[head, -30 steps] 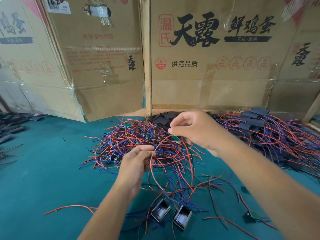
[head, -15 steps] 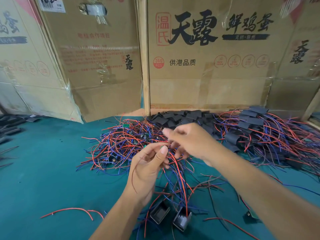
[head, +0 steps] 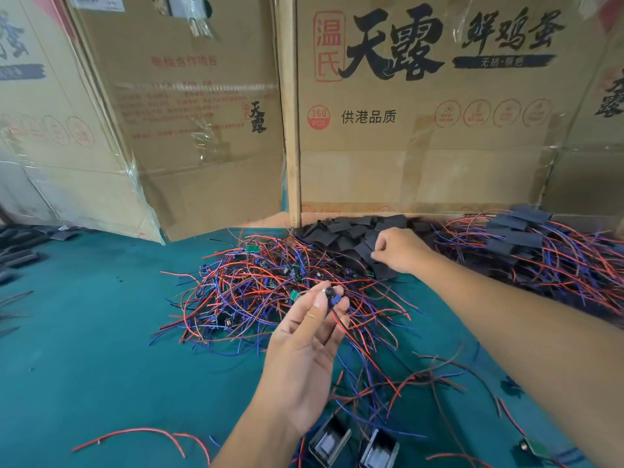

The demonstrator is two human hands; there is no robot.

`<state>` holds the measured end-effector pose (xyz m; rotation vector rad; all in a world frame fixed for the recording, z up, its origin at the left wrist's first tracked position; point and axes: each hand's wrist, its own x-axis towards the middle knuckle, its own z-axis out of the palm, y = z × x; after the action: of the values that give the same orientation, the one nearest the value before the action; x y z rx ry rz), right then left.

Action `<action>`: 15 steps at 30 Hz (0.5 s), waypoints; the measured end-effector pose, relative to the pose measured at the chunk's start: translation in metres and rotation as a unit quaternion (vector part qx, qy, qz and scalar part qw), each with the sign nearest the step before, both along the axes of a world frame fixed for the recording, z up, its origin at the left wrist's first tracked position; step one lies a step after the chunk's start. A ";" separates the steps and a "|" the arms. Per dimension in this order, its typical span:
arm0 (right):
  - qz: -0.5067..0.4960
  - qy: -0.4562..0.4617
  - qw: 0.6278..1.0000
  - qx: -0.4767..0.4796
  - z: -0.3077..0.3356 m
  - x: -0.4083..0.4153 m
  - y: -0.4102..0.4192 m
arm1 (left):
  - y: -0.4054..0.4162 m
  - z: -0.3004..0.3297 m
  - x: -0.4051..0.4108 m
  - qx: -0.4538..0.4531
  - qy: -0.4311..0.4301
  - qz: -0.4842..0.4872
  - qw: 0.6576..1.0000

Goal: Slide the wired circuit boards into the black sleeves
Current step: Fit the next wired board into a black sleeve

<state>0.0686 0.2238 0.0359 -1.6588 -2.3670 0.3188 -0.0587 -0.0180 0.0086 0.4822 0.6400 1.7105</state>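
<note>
Black sleeves heaped by cardboard; one is pinched by right hand. Wired circuit board is held at left hand fingertips, palm up.

A green circuit board is showing at the fingertips of the left hand, with black, red and blue wires trailing from it down past the palm. Beyond that hand a tangle of red, blue and dark brown wires is spreading over the plain teal table cover, while black sleeves are lying in a heap under the right hand. Behind both hands, tan cardboard boxes are showing bold black brush lettering, red round stamps and a red seal.
</note>
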 end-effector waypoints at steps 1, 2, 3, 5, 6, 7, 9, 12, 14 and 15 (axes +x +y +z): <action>0.000 -0.030 1.000 -0.004 -0.002 -0.005 0.001 | 0.000 0.000 0.000 -0.001 -0.006 0.002 1.000; -0.001 -0.055 0.998 -0.008 -0.004 -0.008 0.001 | 0.000 0.000 0.001 -0.004 -0.012 0.004 1.000; -0.005 -0.068 0.998 -0.013 -0.005 -0.010 0.003 | 0.000 0.000 0.000 -0.006 -0.016 0.005 1.000; -0.016 -0.061 0.998 -0.031 -0.008 -0.008 0.005 | 0.000 0.000 -0.001 -0.003 -0.025 0.006 1.000; -0.021 -0.055 0.998 -0.037 -0.008 -0.006 0.004 | 0.000 0.002 -0.001 -0.001 -0.028 0.008 1.000; -0.018 -0.061 0.997 -0.041 -0.008 -0.003 0.003 | 0.001 0.002 -0.001 -0.002 -0.031 0.012 0.999; -0.002 -0.098 0.994 -0.045 -0.009 0.004 0.002 | 0.001 0.001 -0.001 -0.009 -0.032 0.016 0.999; 0.014 -0.131 0.991 -0.032 -0.011 0.012 -0.002 | 0.001 -0.002 -0.001 -0.020 -0.025 0.016 0.999; 0.017 -0.140 0.989 -0.039 -0.011 0.016 -0.001 | 0.002 -0.004 0.001 -0.026 -0.015 0.023 0.999; 0.017 -0.140 0.989 -0.047 -0.010 0.019 -0.002 | 0.002 -0.004 0.002 -0.028 -0.009 0.024 0.999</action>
<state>0.0872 0.2218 0.0261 -1.8128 -2.6221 0.2187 -0.0571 -0.0155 0.0041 0.4139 0.6890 1.7364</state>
